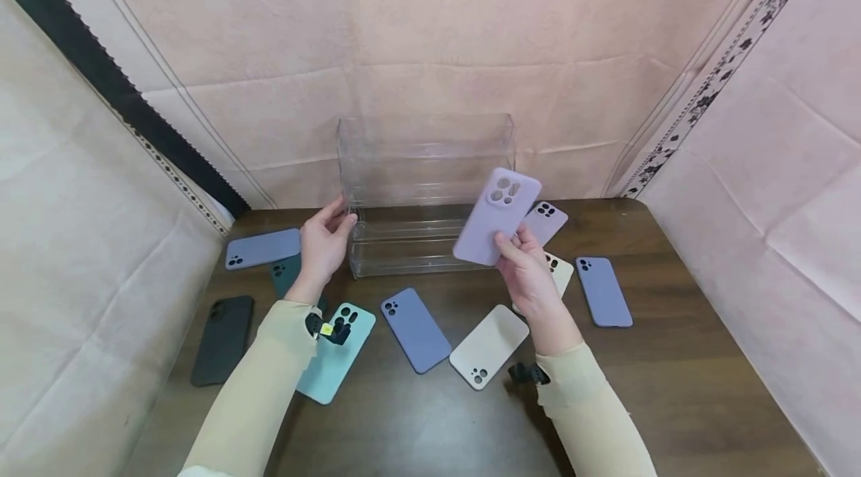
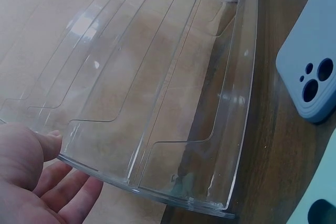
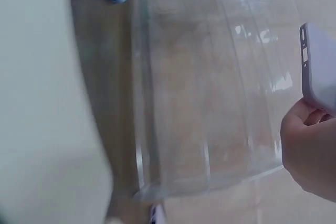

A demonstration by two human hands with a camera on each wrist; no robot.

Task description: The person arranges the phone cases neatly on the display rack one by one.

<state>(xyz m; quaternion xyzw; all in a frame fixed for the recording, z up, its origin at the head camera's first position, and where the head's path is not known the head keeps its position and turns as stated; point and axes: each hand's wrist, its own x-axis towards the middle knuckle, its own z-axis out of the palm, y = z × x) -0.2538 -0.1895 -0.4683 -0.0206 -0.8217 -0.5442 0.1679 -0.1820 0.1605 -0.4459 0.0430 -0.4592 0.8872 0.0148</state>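
A clear plastic tiered display rack (image 1: 430, 265) stands at the back of the table. My left hand (image 1: 324, 241) grips its left side edge. In the left wrist view the thumb lies on one face of the clear panel and the fingers sit behind it. A lilac phone case (image 1: 480, 226) is raised in front of the rack's right end, its camera cutouts at the top. My right hand (image 1: 528, 271) pinches its lower right edge between thumb and fingers. The right wrist view shows the same lilac case (image 3: 321, 66) side-on, with port slots along its end.
On the wooden table (image 1: 430, 432) lie a second lilac case (image 1: 548, 221), white cases (image 1: 489, 342), blue cases (image 1: 417, 331), a mint case (image 1: 329, 368), a dark green case (image 1: 285, 274) and a black case (image 1: 222, 342). Cloth hangs behind and at both sides.
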